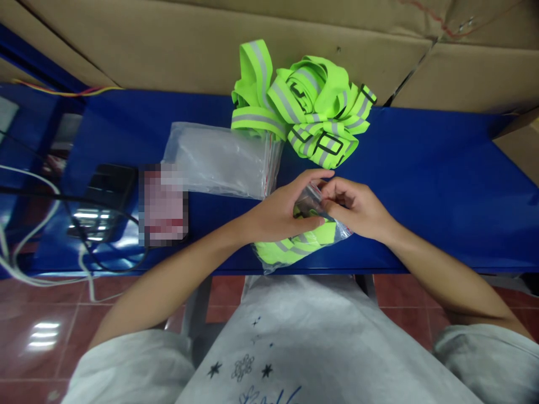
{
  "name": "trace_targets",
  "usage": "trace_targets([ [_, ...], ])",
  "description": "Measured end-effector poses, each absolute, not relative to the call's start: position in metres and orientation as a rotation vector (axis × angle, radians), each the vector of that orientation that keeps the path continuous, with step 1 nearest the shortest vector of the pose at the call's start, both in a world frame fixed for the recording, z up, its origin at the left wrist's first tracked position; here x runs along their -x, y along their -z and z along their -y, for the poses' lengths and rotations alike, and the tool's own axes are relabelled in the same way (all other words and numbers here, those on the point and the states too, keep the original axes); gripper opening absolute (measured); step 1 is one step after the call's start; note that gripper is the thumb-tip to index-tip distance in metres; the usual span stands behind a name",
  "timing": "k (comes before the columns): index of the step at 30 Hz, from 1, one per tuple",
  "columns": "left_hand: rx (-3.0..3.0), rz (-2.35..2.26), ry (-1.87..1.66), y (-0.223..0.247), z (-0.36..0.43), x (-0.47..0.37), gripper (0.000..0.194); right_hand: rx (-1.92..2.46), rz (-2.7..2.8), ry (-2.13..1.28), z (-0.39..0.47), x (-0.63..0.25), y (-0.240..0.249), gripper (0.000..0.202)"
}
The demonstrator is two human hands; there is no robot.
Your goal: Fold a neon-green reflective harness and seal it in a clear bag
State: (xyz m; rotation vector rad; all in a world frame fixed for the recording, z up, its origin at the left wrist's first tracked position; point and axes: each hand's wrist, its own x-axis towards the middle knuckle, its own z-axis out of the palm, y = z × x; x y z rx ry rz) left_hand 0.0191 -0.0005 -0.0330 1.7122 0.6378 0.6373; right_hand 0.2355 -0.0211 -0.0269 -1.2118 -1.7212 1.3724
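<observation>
A clear zip-lock bag (280, 253) with a folded neon-green reflective strap (318, 237) inside lies at the near edge of the blue table. My left hand (280, 213) curves around the bag's upper part, thumb on the near side and fingers on the far side, steadying it. At the bag's red-lined zip end, my right hand (356, 207) is closed, pinching the plastic between thumb and fingers. Some of my fingertips are hidden behind the bag and each other.
Several neon-green reflective straps (311, 101) with black buckles are heaped at the back. A stack of flat clear bags (219, 160) lies left of centre. Further left are a dark phone-like object (105, 196), a blurred-out item (164, 207) and cables (50, 224). Cardboard boxes (189, 50) line the back.
</observation>
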Motion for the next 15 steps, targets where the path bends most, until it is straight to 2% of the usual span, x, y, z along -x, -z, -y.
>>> trace_targets([
  [8,-1.740,-0.626,-0.587,0.0291,0.0037,-0.0198,0.080,1.146,1.708,-1.367,0.0232,-0.2333,0.0305,0.011],
  [13,-1.722,-0.655,-0.514,0.0304,0.0062,-0.0183,0.112,1.170,1.694,-1.375,0.0248,-0.2314,0.0301,0.019],
  [15,-1.711,-0.634,-0.507,0.0336,0.0074,-0.0180,0.118,1.178,1.689,-1.362,0.0253,-0.2302,0.0305,0.022],
])
